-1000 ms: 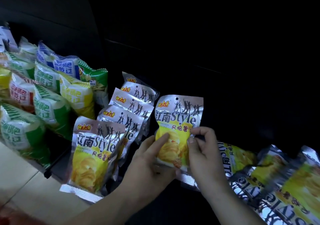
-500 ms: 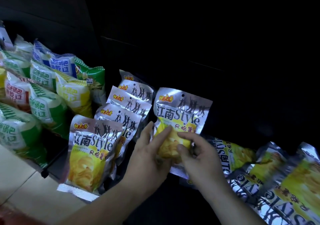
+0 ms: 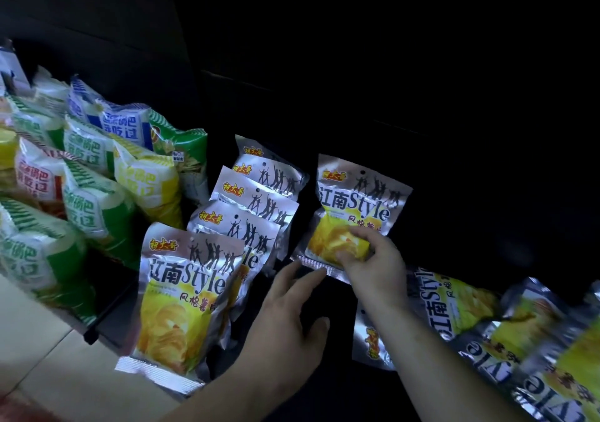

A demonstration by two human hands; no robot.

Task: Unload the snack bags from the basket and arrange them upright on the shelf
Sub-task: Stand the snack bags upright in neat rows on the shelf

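Observation:
A silver-and-yellow chip bag [image 3: 358,200] stands upright on the dark shelf, and my right hand [image 3: 376,262] grips its lower part. My left hand [image 3: 285,317] hovers just below and left of it, fingers apart, holding nothing. To the left, a row of several matching silver bags stands upright, the front one [image 3: 185,295] nearest me. More of the same bags [image 3: 454,308] lie flat in a heap at the lower right. The basket itself is not visible.
Puffy green, yellow, red and blue snack bags [image 3: 97,200] fill the shelf section on the left. The shelf's back and right side are dark. A pale tiled floor [image 3: 39,350] shows at the lower left below the shelf edge.
My left hand has let go of the bag and drawn back toward me. My right hand has pushed the bag farther back and tilted it slightly to the right.

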